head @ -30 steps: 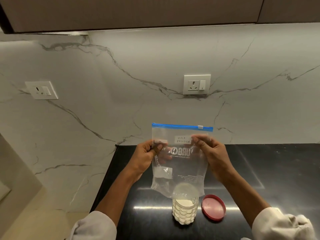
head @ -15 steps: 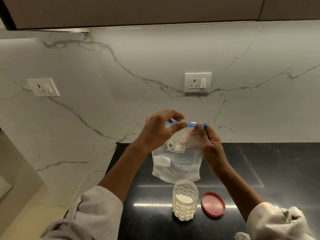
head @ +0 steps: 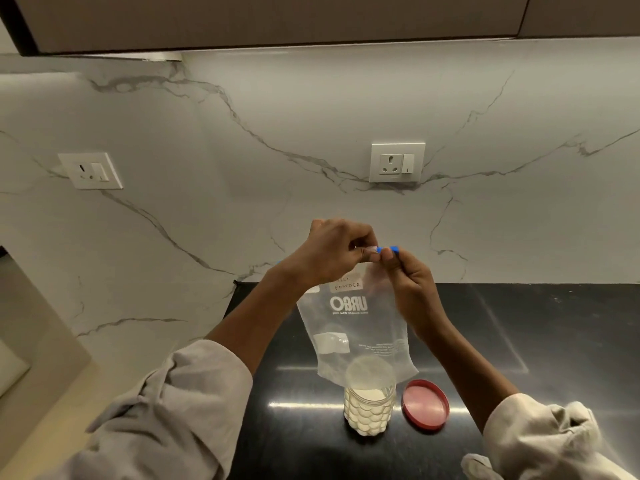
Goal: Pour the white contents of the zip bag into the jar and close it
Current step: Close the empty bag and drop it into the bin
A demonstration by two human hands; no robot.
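Note:
A clear zip bag (head: pixel 353 327) with a blue zip strip hangs upright above the counter and looks empty apart from white dust. My left hand (head: pixel 336 252) pinches the white slider on the strip near its right end. My right hand (head: pixel 412 289) pinches the strip's right end beside it. Below the bag stands a textured glass jar (head: pixel 370 407), open and partly filled with white powder. Its red lid (head: pixel 425 403) lies flat on the counter, just right of the jar.
The black counter (head: pixel 536 341) runs to the right of the jar. A marble wall with two sockets (head: pixel 397 162) rises behind it. A beige surface (head: pixel 52 393) lies lower to the left. Cabinets hang overhead.
Both hands went from gripping the bag's sides to its top zip strip. My left hand has travelled along the strip to the right, meeting my right hand at the end.

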